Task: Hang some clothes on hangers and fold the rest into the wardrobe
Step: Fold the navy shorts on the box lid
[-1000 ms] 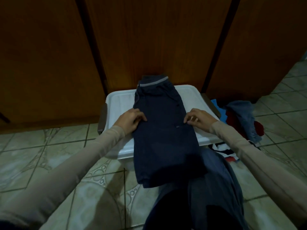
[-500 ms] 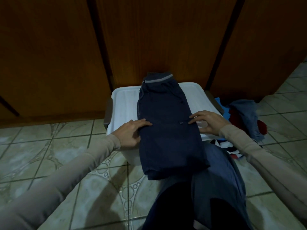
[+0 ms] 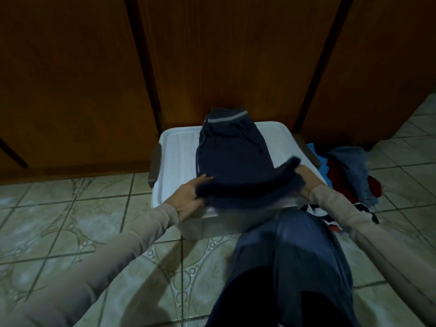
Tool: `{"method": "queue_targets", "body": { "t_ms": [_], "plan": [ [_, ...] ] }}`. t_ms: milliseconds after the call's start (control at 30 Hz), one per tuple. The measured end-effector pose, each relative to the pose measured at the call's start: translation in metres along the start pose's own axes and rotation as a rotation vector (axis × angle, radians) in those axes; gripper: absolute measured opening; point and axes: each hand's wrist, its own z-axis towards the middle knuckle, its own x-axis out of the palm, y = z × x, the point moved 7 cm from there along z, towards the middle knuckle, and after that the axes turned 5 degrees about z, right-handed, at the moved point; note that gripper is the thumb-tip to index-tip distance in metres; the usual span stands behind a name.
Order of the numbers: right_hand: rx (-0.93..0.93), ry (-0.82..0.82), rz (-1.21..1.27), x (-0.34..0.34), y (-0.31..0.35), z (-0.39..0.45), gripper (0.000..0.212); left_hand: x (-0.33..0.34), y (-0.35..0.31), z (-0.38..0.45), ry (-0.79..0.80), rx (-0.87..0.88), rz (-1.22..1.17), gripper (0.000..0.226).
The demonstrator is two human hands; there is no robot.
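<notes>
Dark navy trousers (image 3: 232,152) with a grey waistband stripe lie on the lid of a white plastic box (image 3: 175,147) in front of the wardrobe doors (image 3: 224,55). Their lower part is lifted off the near edge and blurred, partly folded back over the upper part. My left hand (image 3: 188,199) grips the left side of that raised fold, thumb on top. My right hand (image 3: 300,179) is under the right side of the fold and mostly hidden by the cloth.
A pile of loose clothes (image 3: 346,171), blue, red and white, lies on the tiled floor (image 3: 70,223) right of the box. My knee in dark blue trousers (image 3: 295,256) is just in front of the box. The brown wardrobe doors are closed.
Both hands moved from the trousers' sides on the lid to the hanging lower end. They have lifted it up and forward over the lid.
</notes>
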Motion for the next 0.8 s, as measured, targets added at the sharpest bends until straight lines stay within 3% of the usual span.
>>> {"method": "queue_targets", "body": {
  "t_ms": [67,133,200,367,533,700,800],
  "plan": [
    [0.041,-0.038,0.236,-0.001,0.008,0.003,0.048,-0.009,0.002,0.004,-0.098,-0.196,-0.325,0.053],
    [0.048,-0.064,0.34,-0.003,0.022,0.0,0.038,-0.015,0.001,0.014,-0.159,-0.316,-0.438,0.058],
    [0.051,-0.083,0.498,0.0,0.022,0.004,0.024,-0.022,-0.001,0.025,-0.254,-0.372,-0.422,0.056],
    [0.148,-0.056,0.697,0.009,0.019,0.007,0.033,-0.025,0.008,0.042,-0.404,-0.429,-0.195,0.049],
    [0.236,-0.098,0.579,0.011,0.009,0.014,0.052,-0.029,0.007,0.047,-0.399,-0.451,0.015,0.055],
    [0.269,-0.211,0.255,0.001,0.017,0.016,0.054,-0.028,0.007,0.054,-0.286,-0.456,0.235,0.045],
    [0.291,-0.217,0.18,0.002,0.018,0.019,0.05,-0.029,0.003,0.058,-0.195,-0.414,0.388,0.05]
  ]
}}
